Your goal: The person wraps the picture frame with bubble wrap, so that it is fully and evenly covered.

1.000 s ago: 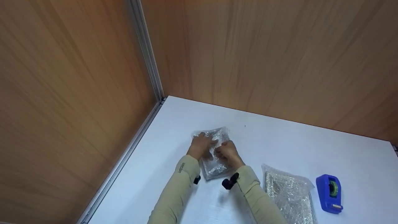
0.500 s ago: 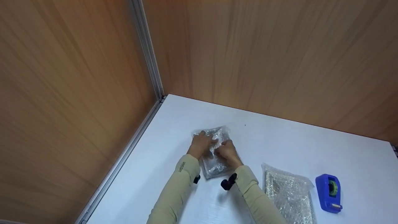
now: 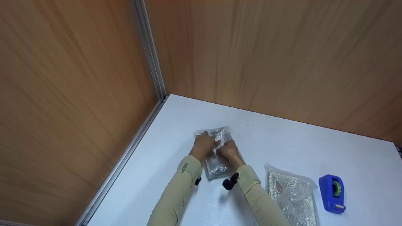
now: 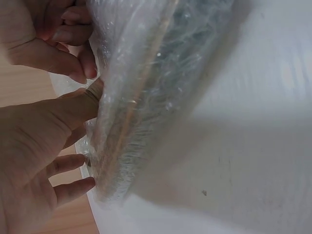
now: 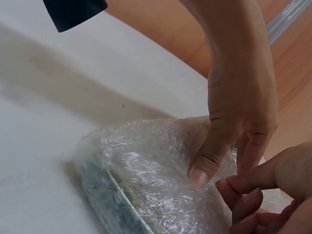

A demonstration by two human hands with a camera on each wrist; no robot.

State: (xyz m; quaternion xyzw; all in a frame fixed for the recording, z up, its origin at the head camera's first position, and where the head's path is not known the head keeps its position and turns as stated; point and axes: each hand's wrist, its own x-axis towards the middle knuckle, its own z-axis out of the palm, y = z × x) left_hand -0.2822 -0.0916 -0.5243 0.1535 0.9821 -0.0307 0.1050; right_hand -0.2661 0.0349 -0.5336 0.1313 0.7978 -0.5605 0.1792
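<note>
A flat, framed-looking item in bubble wrap [image 3: 217, 171] lies on the white table; its edge [image 5: 127, 200] shows through the plastic in the right wrist view. My left hand [image 3: 202, 145] rests on its upper left part, thumb pressing the wrap and fingers fairly straight, as the left wrist view shows [image 4: 39, 146]. Close beside it, my right hand [image 3: 230, 150] has curled fingers, with thumb and forefinger [image 5: 253, 180] pinching at the bubble wrap's surface. Whatever fine bit lies between those fingertips is hidden.
A second bubble-wrapped framed item [image 3: 292, 194] lies to the right. Beyond it stands a blue tape dispenser [image 3: 332, 194] with a green roll. Wood-grain panels [image 3: 267, 56] rise behind and left of the white table [image 3: 345, 150], joined by a metal profile [image 3: 150, 53].
Both hands stay in nearly the same place on the wrapped item. The head view shifts very slightly; nothing is let go.
</note>
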